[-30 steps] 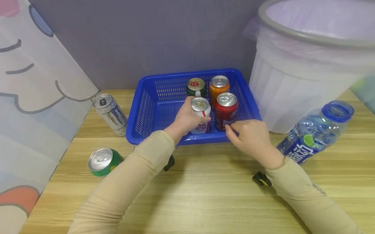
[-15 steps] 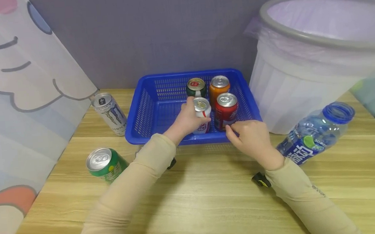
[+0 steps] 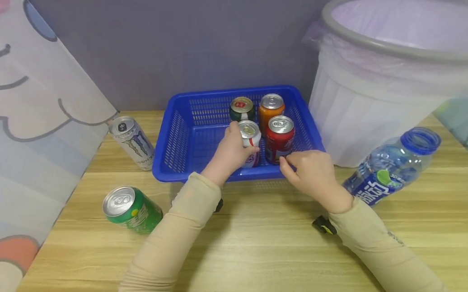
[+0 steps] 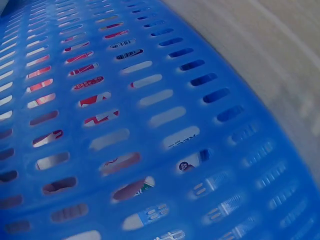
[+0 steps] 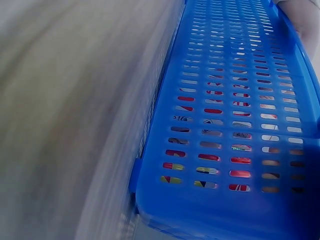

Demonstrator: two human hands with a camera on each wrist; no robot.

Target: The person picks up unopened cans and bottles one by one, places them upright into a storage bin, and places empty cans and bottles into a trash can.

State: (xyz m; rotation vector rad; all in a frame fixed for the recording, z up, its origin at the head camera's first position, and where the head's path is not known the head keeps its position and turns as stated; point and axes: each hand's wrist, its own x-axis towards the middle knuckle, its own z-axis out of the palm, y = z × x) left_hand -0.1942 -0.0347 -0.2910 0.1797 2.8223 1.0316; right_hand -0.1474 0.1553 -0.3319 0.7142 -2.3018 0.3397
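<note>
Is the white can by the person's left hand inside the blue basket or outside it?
Inside: the white can, gripped by the left hand, is within the rim of the blue basket, beside the red can.

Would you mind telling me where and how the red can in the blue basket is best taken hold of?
I'd grip the red can around its upper side, just below the silver lid, coming down from above and the right: it looks upright, the white can and orange can crowd its left and back, while a gap shows toward the basket's right wall.
</note>
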